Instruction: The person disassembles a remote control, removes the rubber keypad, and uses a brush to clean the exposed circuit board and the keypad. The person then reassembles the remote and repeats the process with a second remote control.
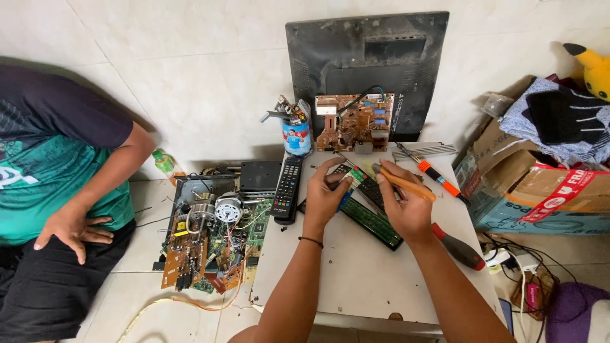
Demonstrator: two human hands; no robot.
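While both forearms reach up from the bottom edge toward 12 o'clock, the left hand (324, 194) pinches a small green circuit board (353, 178) between thumb and curled fingers, wrist bent slightly inward, black band on it. Right hand (406, 206) sits at 3 o'clock of the left, fingers closed around an orange-handled tool (406, 185), tip pointing at the board from about 2 o'clock. Board is held just above the white table (356, 279), over a long dark green strip board (372, 222). Black remote (288, 189) lies at 9 o'clock of the left hand. Red-handled screwdriver (457, 246) lies at 4 o'clock of the right hand. Another person's hand (73, 232) rests on a thigh, far left.
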